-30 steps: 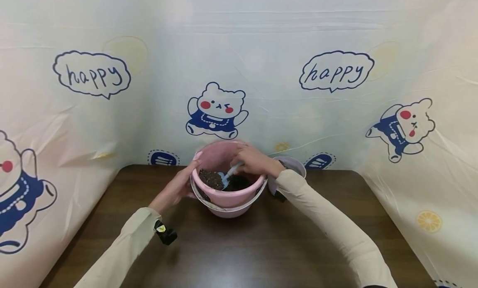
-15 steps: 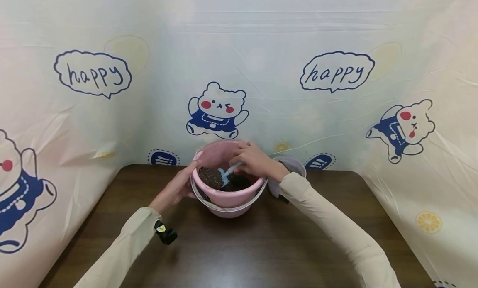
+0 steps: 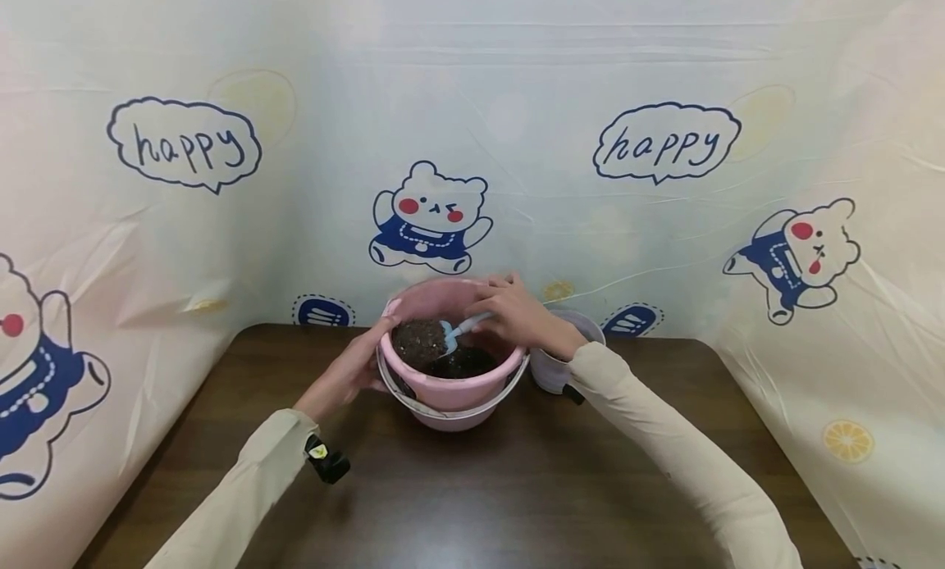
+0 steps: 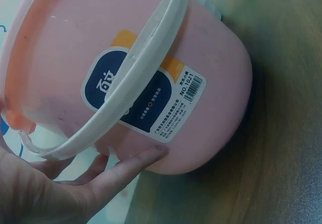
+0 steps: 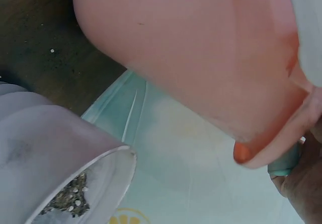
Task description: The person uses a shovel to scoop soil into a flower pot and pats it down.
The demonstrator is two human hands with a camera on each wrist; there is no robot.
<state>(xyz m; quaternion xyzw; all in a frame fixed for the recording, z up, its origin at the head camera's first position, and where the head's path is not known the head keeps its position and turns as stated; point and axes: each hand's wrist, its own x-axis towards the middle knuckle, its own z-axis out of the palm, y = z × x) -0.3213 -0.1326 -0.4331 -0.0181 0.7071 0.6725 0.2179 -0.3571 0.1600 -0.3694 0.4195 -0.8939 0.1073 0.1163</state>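
Observation:
A pink bucket (image 3: 463,392) with dark soil (image 3: 422,343) inside stands on the table, its white handle (image 4: 146,68) hanging down across the front. My left hand (image 3: 350,362) holds the bucket's left side, thumb at the rim and fingers against the outer wall. Inside the opening, my right hand (image 3: 514,313) grips the grey handle of a small blue garden shovel (image 3: 452,337). Its blade is largely covered by a heap of soil at the left of the bucket. In the right wrist view only part of the right hand shows, by the rim.
A pale grey pot (image 3: 550,374) stands just right of the bucket, with gritty mix (image 5: 73,199) inside. Dark specks dot the brown wooden table (image 3: 472,487). A printed cloth (image 3: 531,143) hangs close behind and along both sides.
My right hand has shifted right and slightly up with the shovel. The soil at the blade has risen, baring a darker hollow beside it. My left hand stays put.

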